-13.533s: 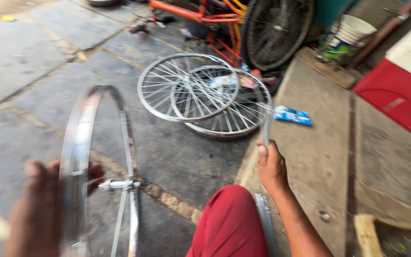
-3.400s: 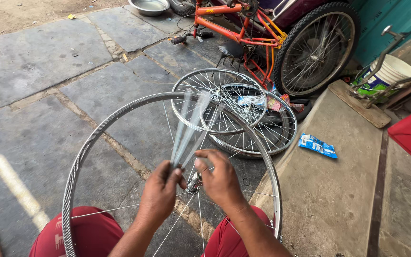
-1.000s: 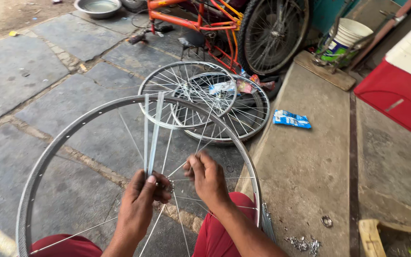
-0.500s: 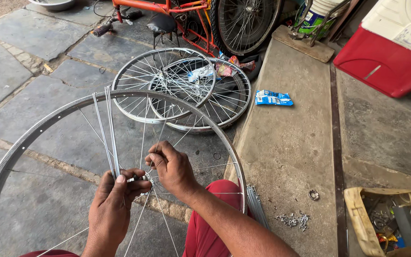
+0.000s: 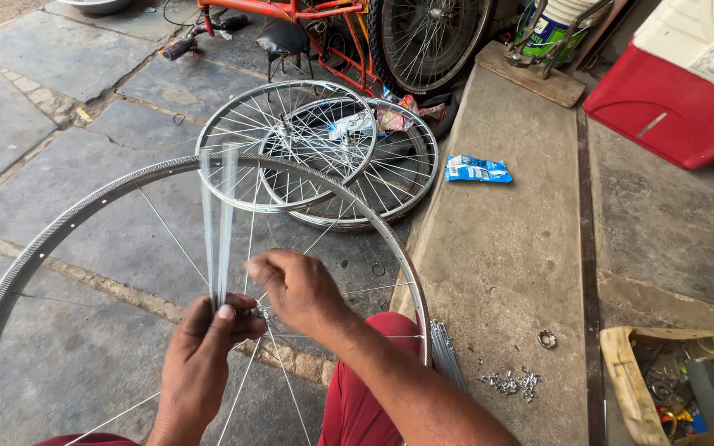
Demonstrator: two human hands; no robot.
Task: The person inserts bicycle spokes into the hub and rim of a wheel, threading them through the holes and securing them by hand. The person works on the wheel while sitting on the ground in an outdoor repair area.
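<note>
At the far left the bare wheel rim (image 5: 68,216) arcs up from the bottom edge and sweeps over toward the right, standing roughly upright across the person's red-clad knees (image 5: 373,372) with only a few spokes laced in so far. Just inside that arc, the left hand (image 5: 200,363) is closed at the fingertips on a small bunch of loose spokes (image 5: 218,223), which blur a little; their long axis runs nearly straight up from the hand toward the top of the rim, so the free ends point away from the person. The lower ends sit at the hub (image 5: 259,314), which lies between the two hands at the rim's centre and is mostly hidden by fingers. The right hand (image 5: 299,289) is immediately beside the left, curled with its fingertips pinched at the hub area; whether it holds a single spoke or just the hub flange I cannot tell. Both hands are close together, nearly touching, and the left is the one nearer the spoke bunch. Beyond the rim, two fully spoked wheels (image 5: 324,153) lie flat and overlapping on the stone floor. Further right, on the raised concrete ledge (image 5: 497,264), lie a blue packet (image 5: 477,168), a scatter of small nipples (image 5: 510,382) and a tray of tools (image 5: 679,388).
</note>
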